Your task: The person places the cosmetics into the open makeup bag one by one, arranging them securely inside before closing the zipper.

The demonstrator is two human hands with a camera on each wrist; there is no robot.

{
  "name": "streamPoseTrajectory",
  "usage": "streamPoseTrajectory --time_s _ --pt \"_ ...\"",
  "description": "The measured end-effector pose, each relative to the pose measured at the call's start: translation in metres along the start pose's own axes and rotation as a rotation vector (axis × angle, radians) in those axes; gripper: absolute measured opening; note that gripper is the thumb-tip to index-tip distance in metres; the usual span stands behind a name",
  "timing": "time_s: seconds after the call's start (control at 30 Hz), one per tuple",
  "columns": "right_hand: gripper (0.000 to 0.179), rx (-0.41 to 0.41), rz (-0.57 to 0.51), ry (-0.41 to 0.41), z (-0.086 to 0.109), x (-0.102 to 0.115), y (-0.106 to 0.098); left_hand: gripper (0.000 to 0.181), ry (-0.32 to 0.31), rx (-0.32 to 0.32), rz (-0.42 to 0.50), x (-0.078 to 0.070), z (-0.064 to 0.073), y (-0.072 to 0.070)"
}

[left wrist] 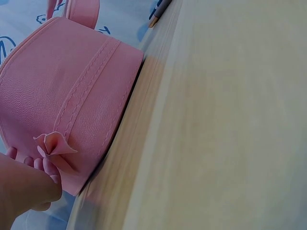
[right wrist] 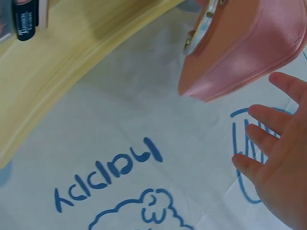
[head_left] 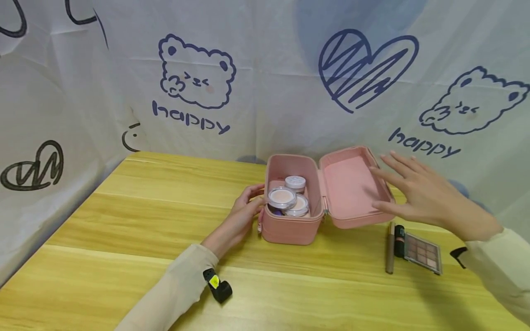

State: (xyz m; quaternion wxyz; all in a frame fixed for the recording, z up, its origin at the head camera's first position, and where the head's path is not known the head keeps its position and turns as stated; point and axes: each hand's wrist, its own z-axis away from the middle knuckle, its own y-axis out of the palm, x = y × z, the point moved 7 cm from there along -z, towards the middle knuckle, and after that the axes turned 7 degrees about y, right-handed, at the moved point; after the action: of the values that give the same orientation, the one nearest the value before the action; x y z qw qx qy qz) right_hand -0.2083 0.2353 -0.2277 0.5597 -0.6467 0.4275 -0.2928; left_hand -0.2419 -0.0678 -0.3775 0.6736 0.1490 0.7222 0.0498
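Note:
A pink cosmetic case (head_left: pixel 290 231) stands unzipped on the table, its lid (head_left: pixel 352 188) swung out to the right. Inside are a white lidded jar (head_left: pixel 295 183) and two round powder compacts (head_left: pixel 282 196) with clear covers; something dark purple lies partly hidden below them. Against the case's left side rests my left hand (head_left: pixel 244 209), its fingertips beside a pink leather bow (left wrist: pixel 53 144). My right hand (head_left: pixel 430 195) hovers by the lid's outer edge, fingers spread, holding nothing. In the right wrist view, its thumb comes close to the pink leather; contact is unclear.
Right of the case lie a slim brown tube (head_left: pixel 390 248), a black lipstick-like tube (head_left: pixel 399 241) and an eyeshadow palette (head_left: pixel 422 253). A white printed cloth (head_left: pixel 269 92) hangs behind the wooden table (head_left: pixel 165 220).

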Motion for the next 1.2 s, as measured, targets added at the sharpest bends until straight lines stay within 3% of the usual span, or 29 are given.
streamPoseTrajectory --time_s 0.13,0.43,0.53,0.8,1.07,1.2 --pt "0.076 0.013 -0.059 0.035 0.007 -0.011 0.005 0.053 0.004 -0.002 0.0 0.0 0.0 0.0" --pt "0.07 0.091 -0.326 0.174 0.025 -0.031 0.012 0.054 0.011 -0.011 -0.005 0.0 0.0 -0.001" --pt "0.069 0.092 -0.351 0.204 0.03 -0.035 0.015 0.054 0.017 -0.008 -0.002 0.0 -0.001 -0.001" --pt "0.069 0.05 -0.373 0.188 0.043 -0.045 0.026 0.053 0.021 0.0 0.002 0.0 0.0 0.002" --pt "0.07 0.09 -0.417 0.238 0.059 -0.062 0.044 0.055 0.007 -0.006 -0.002 0.001 -0.002 0.002" --pt "0.071 0.137 -0.445 0.303 0.069 -0.075 0.058 0.055 0.0 -0.005 -0.007 0.001 -0.002 0.001"
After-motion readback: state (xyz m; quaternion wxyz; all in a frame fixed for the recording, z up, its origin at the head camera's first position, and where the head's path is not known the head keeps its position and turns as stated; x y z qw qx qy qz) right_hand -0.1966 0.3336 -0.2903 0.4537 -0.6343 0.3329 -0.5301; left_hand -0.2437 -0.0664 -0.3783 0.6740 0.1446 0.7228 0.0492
